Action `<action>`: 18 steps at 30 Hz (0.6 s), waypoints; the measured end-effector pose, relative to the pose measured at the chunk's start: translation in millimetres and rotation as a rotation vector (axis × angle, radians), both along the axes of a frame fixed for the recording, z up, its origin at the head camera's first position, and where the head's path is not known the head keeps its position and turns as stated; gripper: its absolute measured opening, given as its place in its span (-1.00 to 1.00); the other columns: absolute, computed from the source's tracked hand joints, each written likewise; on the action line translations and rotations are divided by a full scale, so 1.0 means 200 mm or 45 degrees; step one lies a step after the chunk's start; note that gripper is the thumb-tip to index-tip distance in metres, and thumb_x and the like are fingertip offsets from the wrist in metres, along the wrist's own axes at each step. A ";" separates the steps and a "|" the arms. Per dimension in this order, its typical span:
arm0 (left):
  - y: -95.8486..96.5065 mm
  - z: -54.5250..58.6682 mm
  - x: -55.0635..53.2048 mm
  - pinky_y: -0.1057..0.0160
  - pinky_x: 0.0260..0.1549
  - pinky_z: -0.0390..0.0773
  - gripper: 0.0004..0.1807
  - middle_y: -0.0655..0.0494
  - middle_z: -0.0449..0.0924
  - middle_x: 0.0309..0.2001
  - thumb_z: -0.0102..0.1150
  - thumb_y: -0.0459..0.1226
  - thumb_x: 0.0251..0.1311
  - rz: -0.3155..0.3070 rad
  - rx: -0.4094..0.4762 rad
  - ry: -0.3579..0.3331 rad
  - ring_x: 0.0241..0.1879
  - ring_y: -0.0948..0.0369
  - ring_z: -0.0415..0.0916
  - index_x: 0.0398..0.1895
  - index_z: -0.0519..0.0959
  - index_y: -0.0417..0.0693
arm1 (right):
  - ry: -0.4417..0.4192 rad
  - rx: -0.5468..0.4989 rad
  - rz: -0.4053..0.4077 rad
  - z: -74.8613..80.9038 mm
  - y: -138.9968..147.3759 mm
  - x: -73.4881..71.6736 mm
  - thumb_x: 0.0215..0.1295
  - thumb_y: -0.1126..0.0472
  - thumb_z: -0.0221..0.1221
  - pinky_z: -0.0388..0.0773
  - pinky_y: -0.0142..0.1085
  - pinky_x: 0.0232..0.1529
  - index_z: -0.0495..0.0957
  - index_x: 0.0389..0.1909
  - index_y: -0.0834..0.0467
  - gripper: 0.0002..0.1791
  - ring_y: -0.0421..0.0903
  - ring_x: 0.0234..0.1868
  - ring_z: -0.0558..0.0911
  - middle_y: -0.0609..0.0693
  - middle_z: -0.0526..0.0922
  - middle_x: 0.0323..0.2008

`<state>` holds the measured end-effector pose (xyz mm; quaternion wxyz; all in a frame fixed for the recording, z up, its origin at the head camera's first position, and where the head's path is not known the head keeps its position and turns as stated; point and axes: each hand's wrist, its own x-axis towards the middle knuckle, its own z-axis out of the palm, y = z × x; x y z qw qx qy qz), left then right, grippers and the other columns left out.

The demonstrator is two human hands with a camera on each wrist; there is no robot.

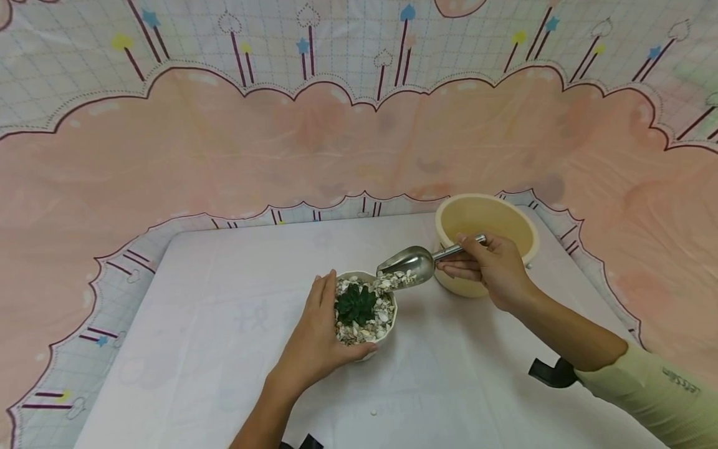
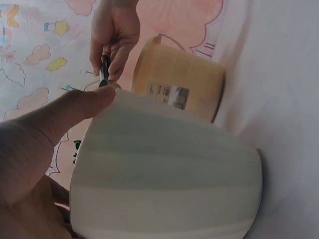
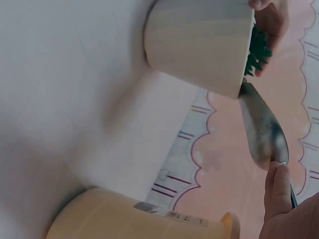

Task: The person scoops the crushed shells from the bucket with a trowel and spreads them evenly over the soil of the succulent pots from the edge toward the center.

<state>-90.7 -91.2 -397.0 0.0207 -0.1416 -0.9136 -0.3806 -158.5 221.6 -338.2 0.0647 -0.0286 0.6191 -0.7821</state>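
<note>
A metal scoop (image 1: 414,259) holding pale stone chips is gripped by its handle in my right hand (image 1: 502,271). Its lip meets the right rim of a white flowerpot (image 3: 199,45), and some chips (image 1: 387,282) lie at that edge. Inside the pot a dark green succulent (image 1: 356,304) sits among more chips. My left hand (image 1: 314,340) grips the pot from the left, thumb at the near rim and fingers along the far left side. The left wrist view shows the thumb (image 2: 75,107) on the rim; the other fingers are partly hidden.
A yellow bucket (image 1: 482,215) with a wire handle and a label stands right of the pot, behind my right hand. A small pale chip (image 1: 373,413) lies on the white tabletop (image 1: 235,324). Patterned cloth (image 1: 314,149) hangs behind the table.
</note>
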 end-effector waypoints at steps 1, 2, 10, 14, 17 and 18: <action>0.00 0.00 0.00 -0.24 0.42 0.24 0.52 -0.30 -0.09 0.64 0.77 0.01 -0.17 -0.016 0.005 -0.006 0.63 -0.21 -0.20 0.70 -0.11 -0.26 | 0.001 0.004 0.000 0.00 0.00 0.00 0.66 0.28 0.05 0.71 -0.21 -0.12 0.54 -0.22 0.40 -0.74 0.04 -0.25 0.84 0.23 0.80 -0.29; -0.01 0.00 -0.01 -0.24 0.42 0.24 0.51 -0.29 -0.10 0.65 0.77 0.00 -0.17 -0.032 0.006 -0.011 0.64 -0.20 -0.21 0.70 -0.12 -0.25 | 0.002 0.010 -0.001 0.00 0.00 0.00 0.67 0.28 0.05 0.71 -0.21 -0.12 0.53 -0.22 0.40 -0.74 0.03 -0.25 0.84 0.23 0.80 -0.29; -0.02 0.01 -0.01 -0.25 0.45 0.18 0.56 -0.24 -0.15 0.67 0.77 0.05 -0.19 -0.048 -0.004 -0.025 0.65 -0.17 -0.29 0.71 -0.16 -0.25 | 0.010 0.015 0.002 0.00 0.01 0.00 0.67 0.27 0.04 0.71 -0.20 -0.12 0.52 -0.20 0.41 -0.73 0.03 -0.24 0.84 0.23 0.80 -0.28; -0.01 0.01 0.00 -0.26 0.43 0.21 0.58 -0.29 -0.13 0.66 0.76 0.11 -0.20 -0.007 -0.020 -0.020 0.64 -0.20 -0.26 0.71 -0.16 -0.24 | 0.007 0.011 -0.002 0.01 0.01 0.00 0.66 0.28 0.05 0.71 -0.20 -0.12 0.52 -0.20 0.42 -0.74 0.04 -0.24 0.84 0.24 0.80 -0.28; -0.02 0.01 -0.01 -0.27 0.42 0.24 0.55 -0.31 -0.12 0.65 0.76 0.07 -0.18 -0.016 -0.009 -0.024 0.64 -0.20 -0.21 0.71 -0.15 -0.24 | 0.002 0.007 -0.007 0.01 0.01 0.00 0.66 0.28 0.06 0.71 -0.20 -0.12 0.52 -0.21 0.42 -0.74 0.04 -0.24 0.84 0.23 0.80 -0.28; -0.02 0.01 -0.01 -0.26 0.42 0.23 0.54 -0.30 -0.12 0.65 0.76 0.05 -0.18 -0.027 -0.003 -0.025 0.64 -0.19 -0.20 0.71 -0.14 -0.23 | 0.002 0.007 -0.008 0.01 0.01 0.00 0.66 0.28 0.06 0.71 -0.20 -0.12 0.53 -0.21 0.42 -0.74 0.04 -0.24 0.84 0.23 0.80 -0.28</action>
